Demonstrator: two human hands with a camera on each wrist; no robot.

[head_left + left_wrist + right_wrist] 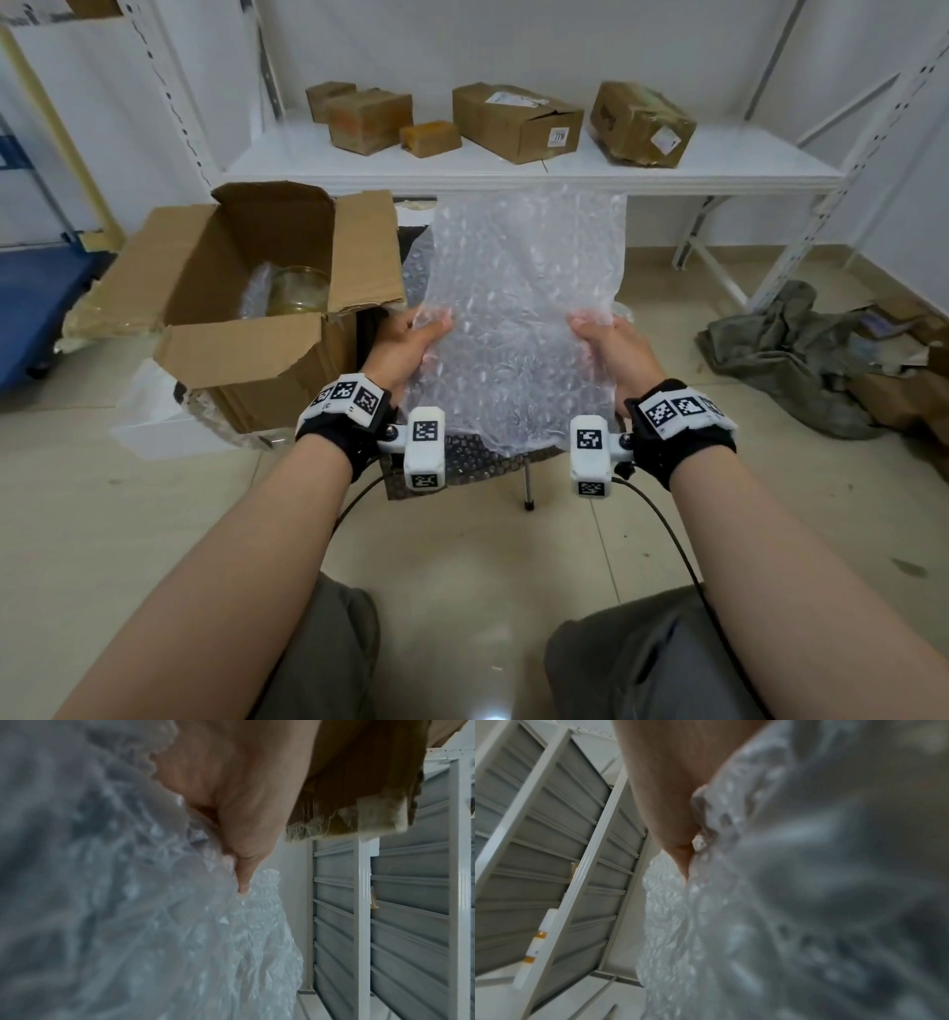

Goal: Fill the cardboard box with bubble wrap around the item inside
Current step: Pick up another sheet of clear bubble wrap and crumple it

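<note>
A white shelf [513,164] carrying sealed cartons is standing over a tiled floor. The left hand [405,342] and right hand [608,344] are each pinching a side edge of the bubble wrap sheet [524,308], holding it upright. The open cardboard box [246,288] is sitting left of the sheet, containing a glass jar [300,290].
</note>
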